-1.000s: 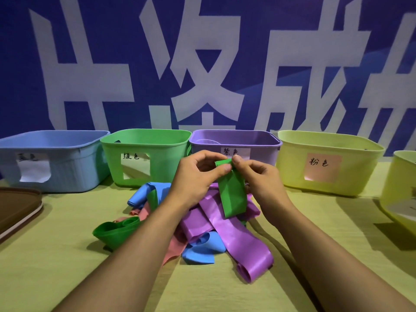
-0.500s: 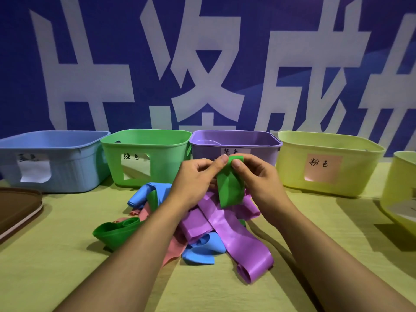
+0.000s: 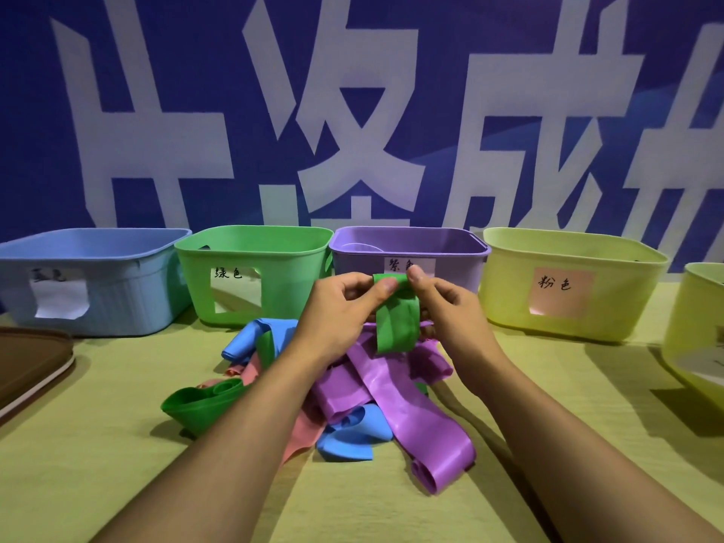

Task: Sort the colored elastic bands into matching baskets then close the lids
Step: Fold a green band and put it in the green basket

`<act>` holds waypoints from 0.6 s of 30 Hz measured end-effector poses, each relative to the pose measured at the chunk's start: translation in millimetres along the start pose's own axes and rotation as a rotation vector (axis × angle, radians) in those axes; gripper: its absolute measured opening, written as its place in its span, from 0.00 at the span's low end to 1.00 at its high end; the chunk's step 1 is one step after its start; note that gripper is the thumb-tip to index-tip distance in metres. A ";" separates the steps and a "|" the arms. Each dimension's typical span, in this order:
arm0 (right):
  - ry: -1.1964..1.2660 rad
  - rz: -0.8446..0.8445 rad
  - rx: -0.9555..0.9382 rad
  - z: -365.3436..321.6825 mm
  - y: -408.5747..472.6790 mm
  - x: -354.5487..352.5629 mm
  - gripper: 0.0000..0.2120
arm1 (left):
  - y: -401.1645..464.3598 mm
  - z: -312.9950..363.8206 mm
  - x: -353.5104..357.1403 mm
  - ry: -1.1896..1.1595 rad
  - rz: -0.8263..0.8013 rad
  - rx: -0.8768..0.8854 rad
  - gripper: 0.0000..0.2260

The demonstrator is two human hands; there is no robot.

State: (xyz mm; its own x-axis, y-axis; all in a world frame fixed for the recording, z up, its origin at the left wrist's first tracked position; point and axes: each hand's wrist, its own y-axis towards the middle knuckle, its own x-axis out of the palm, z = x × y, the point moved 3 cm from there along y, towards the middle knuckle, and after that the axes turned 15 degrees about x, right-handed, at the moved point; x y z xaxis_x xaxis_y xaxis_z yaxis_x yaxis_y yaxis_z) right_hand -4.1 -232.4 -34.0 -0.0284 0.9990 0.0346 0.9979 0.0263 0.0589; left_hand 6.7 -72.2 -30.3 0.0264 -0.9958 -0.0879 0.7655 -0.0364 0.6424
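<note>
Two hands meet above a heap of glossy, flat rubbery bands [image 3: 391,393] on a yellow-green surface [image 3: 98,464]. The left hand [image 3: 337,315] and right hand [image 3: 450,311] both pinch a folded green band [image 3: 395,327], just before the smooth plastic purple basket [image 3: 450,268]

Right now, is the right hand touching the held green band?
Touching: the head view shows the right hand pinching the green band at its top.

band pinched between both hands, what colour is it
Green: the band, pinched by left hand and right hand, head view.
</note>
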 end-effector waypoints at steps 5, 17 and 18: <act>0.003 0.023 0.009 0.6 1.6 -2.2 0.19 | 0.7 -1.7 -0.4 -0.025 -0.004 -0.007 0.07; 0.081 -0.054 -0.069 2.4 4.5 -2.5 0.09 | -1.0 3.0 -0.8 -0.077 0.005 -0.020 0.12; 0.078 -0.059 -0.074 2.8 4.9 -2.4 0.09 | -1.2 3.5 -0.7 -0.080 0.002 -0.020 0.12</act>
State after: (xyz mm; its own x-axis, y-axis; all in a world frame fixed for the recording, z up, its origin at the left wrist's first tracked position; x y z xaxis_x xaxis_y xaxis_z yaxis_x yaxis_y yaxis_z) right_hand 1.0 -234.5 -36.6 -0.0939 0.9899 0.1058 0.9875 0.0791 0.1364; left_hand 3.5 -71.8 -28.4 -0.0231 -0.9994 -0.0250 0.7780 -0.0337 0.6274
